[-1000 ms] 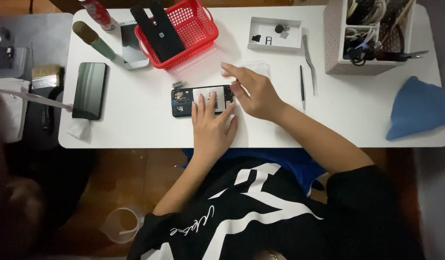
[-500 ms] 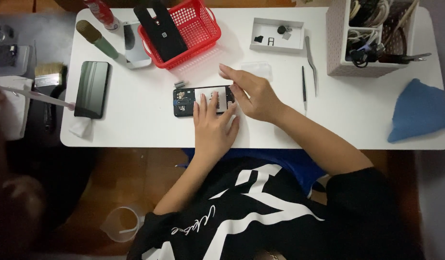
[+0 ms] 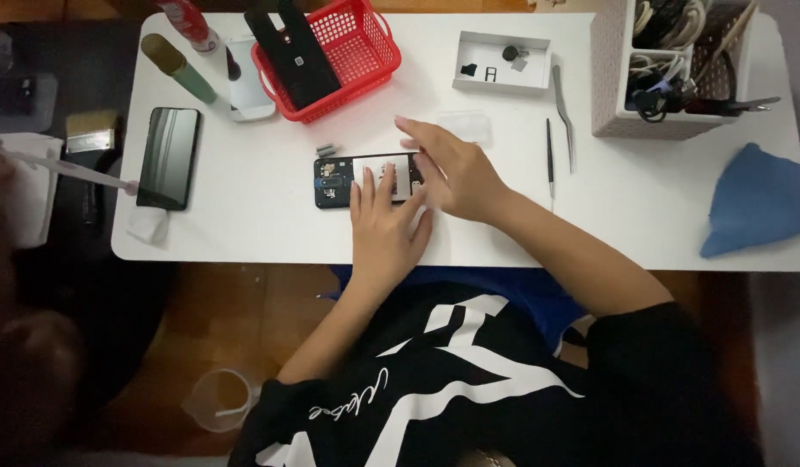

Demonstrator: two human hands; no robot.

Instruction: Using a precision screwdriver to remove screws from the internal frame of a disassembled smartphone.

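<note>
White counter [image 3: 244, 216] carries an opened phone [image 3: 339, 181]; the left hand [image 3: 384, 232] lies flat on it, fingers spread, so keep it pinned while the right hand [image 3: 447, 169], fingers loosely apart, works gently.

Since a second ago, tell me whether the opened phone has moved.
No. The opened phone lies just below the red basket, as before.

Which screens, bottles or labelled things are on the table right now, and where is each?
Opened phone: table centre, under both hands, back off, dark insides.
Dark phone: left edge, black glossy screen, off.
Pale phone: left of the red basket, whitish slab.
Black panels: leaning in that basket.
Red bottle: top left corner.
</note>
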